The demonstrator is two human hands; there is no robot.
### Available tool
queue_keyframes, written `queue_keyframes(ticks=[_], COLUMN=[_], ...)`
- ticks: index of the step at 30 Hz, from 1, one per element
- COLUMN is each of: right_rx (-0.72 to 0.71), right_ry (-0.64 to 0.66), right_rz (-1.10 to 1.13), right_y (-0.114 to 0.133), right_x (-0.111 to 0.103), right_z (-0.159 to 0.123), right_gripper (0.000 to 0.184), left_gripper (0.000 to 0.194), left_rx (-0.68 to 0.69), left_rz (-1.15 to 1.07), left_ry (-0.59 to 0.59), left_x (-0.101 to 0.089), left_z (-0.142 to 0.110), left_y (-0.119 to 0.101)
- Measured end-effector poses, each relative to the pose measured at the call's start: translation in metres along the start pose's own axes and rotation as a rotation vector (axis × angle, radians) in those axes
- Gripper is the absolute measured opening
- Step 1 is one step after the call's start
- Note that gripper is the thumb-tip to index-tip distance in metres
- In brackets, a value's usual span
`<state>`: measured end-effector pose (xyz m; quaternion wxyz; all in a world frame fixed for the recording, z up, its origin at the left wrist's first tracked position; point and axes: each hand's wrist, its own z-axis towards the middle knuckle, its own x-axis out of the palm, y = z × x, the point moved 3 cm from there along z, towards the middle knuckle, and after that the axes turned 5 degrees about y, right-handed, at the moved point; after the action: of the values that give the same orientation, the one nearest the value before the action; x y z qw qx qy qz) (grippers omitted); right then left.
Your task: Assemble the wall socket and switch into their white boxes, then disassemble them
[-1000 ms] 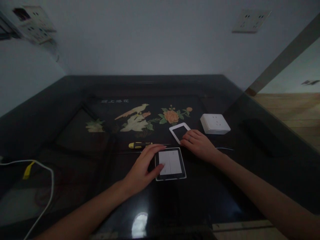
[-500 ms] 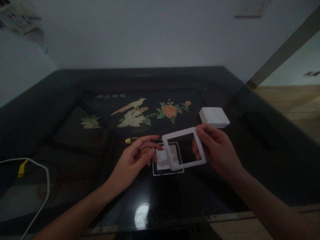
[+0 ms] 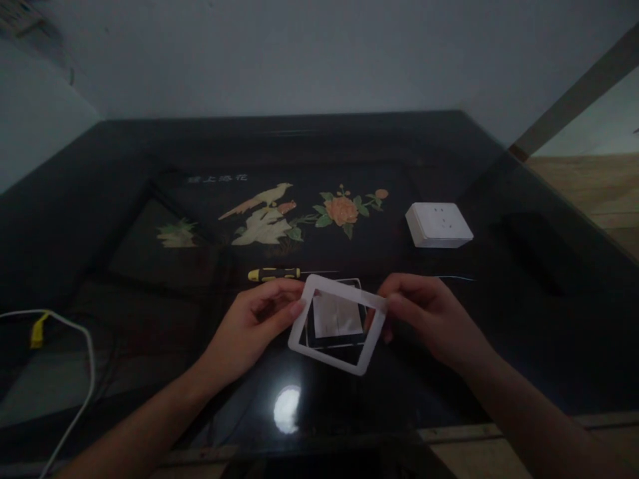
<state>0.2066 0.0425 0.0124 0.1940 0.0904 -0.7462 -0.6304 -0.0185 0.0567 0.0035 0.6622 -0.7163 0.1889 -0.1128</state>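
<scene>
Left grip (image 3: 254, 320) and right grip (image 3: 432, 318), fingers closed, pinch opposite sides of 1 white frame (image 3: 324, 360). Screwdriver (image 3: 274, 274) lies beyond left grip; socket (image 3: 442, 223) beyond right grip.

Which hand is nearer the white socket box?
Right: the right hand is in front of the socket box; the left hand is farther away, to its front left.

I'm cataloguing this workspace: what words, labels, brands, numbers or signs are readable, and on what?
"上" and "花": second and fourth of four pale characters on the glossy black tabletop; first and third too blurred.
White rectangular sheet: faint marks, too small to read.
No other text is readable.
</scene>
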Motion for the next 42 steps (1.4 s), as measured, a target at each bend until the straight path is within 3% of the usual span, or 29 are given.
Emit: queue_keyframes(ticks=[3,7,9,11,13,19,21,24,27,29,31,34,42], right_rx=[0.118,0.129,0.124,0.129,0.14,0.104,-0.01,-0.234,-0.339,-0.344,-0.33,-0.293,-0.216], right_ry=[0.098,0.04,-0.001,-0.015,-0.015,0.06,0.036,-0.104,-0.006,0.101,0.148,0.175,0.23], right_rz=[0.056,0.1,0.122,0.142,0.161,0.099,-0.061,-0.439,-0.744,-0.859,-0.938,-1.017,-1.128], right_y=[-0.002,-0.004,-0.006,-0.009,-0.011,-0.009,-0.002,0.01,0.013,0.011,0.009,0.005,-0.008], right_x=[0.005,0.005,0.003,0.003,0.005,0.007,-0.002,-0.018,-0.019,-0.015,-0.012,-0.01,-0.01], right_z=[-0.002,-0.001,-0.001,0.0,0.0,-0.004,-0.006,-0.009,-0.011,-0.012,-0.013,-0.015,-0.011], right_gripper=[0.021,0.02,0.024,0.027,0.027,0.027,0.03,0.041,0.068,0.074,0.067,0.06,0.071], left_gripper=[0.023,0.033,0.048,0.074,0.088,0.09,0.091,0.09,0.092,0.092,0.093,0.096,0.095], left_rx=[0.054,0.32,0.451,0.493,0.465,0.407,0.413,0.428,0.425,0.424,0.427,0.417,0.297], left_rz=[0.076,0.262,0.44,0.609,0.7,0.759,0.782,0.789,0.794,0.794,0.79,0.794,0.856], left_ry=[-0.022,-0.151,-0.158,-0.106,-0.057,-0.05,-0.051,-0.028,0.032,0.074,0.11,0.152,0.274], left_x=[0.0,-0.004,-0.003,0.002,0.007,0.007,0.003,-0.002,-0.005,-0.004,-0.002,0.002,0.006], left_z=[-0.004,-0.009,-0.011,-0.012,-0.011,-0.007,-0.006,-0.006,-0.005,-0.005,-0.006,-0.007,-0.006], left_y=[-0.003,-0.007,-0.008,-0.006,-0.003,0.001,0.0,0.0,0.0,0.001,0.001,0.001,0.002])
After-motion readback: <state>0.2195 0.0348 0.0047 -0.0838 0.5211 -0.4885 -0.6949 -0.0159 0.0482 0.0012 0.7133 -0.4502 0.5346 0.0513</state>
